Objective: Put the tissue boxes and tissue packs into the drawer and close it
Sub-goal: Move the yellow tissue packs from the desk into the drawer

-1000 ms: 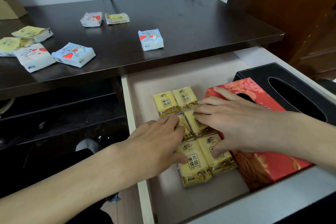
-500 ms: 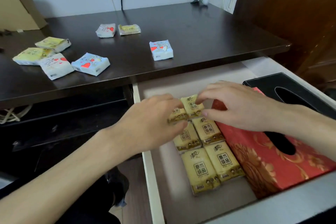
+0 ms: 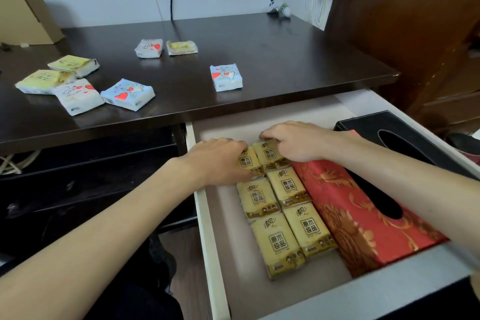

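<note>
Head view – step: I judge the yellow tissue packs [image 3: 279, 205] are being squared into two columns in the open drawer [image 3: 207, 228], against the red tissue box [image 3: 363, 213].
Head view – left hand [image 3: 218, 161]: fingers curled on the far-left yellow pack; whether it pinches or only presses, I cannot tell.
Head view – right hand [image 3: 296, 141]: fingers bent over the far-right yellow pack's top edge; grip likewise unclear.
Head view – boxes: black tissue box [image 3: 389, 135] lies along the drawer's right wall, beside the red one.
Head view – outstanding: heart-print packs [image 3: 226, 77] and others lie on the desk [image 3: 259, 60], near its front and left edges – well apart from both hands.
Head view – next move: release, reach up, fetch those; drawer not yet closable.
</note>
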